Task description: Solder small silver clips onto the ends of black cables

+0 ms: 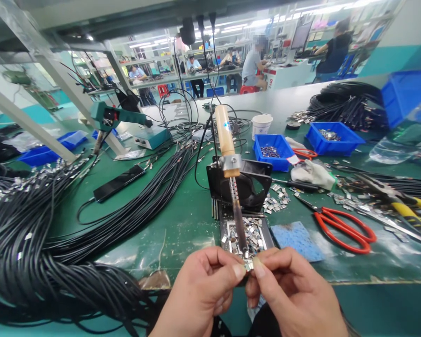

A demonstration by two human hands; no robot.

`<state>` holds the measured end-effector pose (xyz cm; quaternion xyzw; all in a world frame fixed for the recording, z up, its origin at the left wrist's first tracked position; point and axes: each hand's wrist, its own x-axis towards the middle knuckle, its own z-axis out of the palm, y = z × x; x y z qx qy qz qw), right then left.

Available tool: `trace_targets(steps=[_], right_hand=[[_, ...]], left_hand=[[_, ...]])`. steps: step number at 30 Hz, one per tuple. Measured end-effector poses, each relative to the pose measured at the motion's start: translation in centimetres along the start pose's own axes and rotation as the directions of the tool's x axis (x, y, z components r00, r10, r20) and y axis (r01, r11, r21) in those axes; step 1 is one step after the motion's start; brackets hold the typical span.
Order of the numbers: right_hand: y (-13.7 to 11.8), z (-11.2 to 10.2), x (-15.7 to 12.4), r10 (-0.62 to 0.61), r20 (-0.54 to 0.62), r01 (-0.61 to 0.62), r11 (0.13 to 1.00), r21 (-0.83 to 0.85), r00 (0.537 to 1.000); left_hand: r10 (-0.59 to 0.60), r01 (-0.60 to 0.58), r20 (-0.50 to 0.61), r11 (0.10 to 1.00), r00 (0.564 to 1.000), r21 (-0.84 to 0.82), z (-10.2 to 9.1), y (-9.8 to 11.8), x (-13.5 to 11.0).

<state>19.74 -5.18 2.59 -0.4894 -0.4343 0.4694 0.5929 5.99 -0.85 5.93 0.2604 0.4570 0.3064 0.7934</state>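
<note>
My left hand (206,285) and my right hand (291,290) meet at the table's front edge, thumbs and forefingers pinched. Between the fingertips is a small silvery metal connector (248,264), each hand on one side of it. Straight above, a soldering iron (235,206) with a wooden handle is fixed tip down, the tip at or just over the connector; contact cannot be made out. Behind my fingers lies a tray (225,234) of small metal connector parts. A black fan (256,180) stands behind the iron. To the right lies a blue sponge (297,241).
Red-handled scissors (347,229) and yellow-handled pliers (396,201) lie right. Blue bins (273,152), a paper cup (262,125) and a white glove (312,174) sit farther back. Black cable bundles (126,224) cover the left, beside a black phone-like device (119,182). People work in the background.
</note>
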Motion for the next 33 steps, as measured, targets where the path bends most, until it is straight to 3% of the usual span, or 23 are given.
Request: trace_targets(steps=[6, 12, 22, 33], right_hand=[[0.2, -0.2, -0.5, -0.108, 0.016, 0.108, 0.994, -0.033, 0.994], [0.1, -0.2, -0.6, -0.154, 0.016, 0.154, 0.987, -0.039, 0.988], [-0.1, -0.5, -0.6, -0.102, 0.069, 0.104, 0.994, -0.021, 0.992], [0.1, 0.5, -0.3, -0.039, -0.004, 0.039, 0.999, 0.003, 0.999]], left_hand=[[0.066, -0.066, -0.004, 0.997, 0.998, -0.040, 0.1, -0.6, -0.3], [0.144, -0.144, 0.068, 0.990, 0.987, -0.009, 0.2, -0.7, -0.5], [0.171, -0.175, 0.046, 0.979, 0.984, 0.108, -0.4, -0.9, -0.5], [0.111, -0.112, -0.043, 0.994, 0.993, -0.011, 0.9, 0.4, -1.0]])
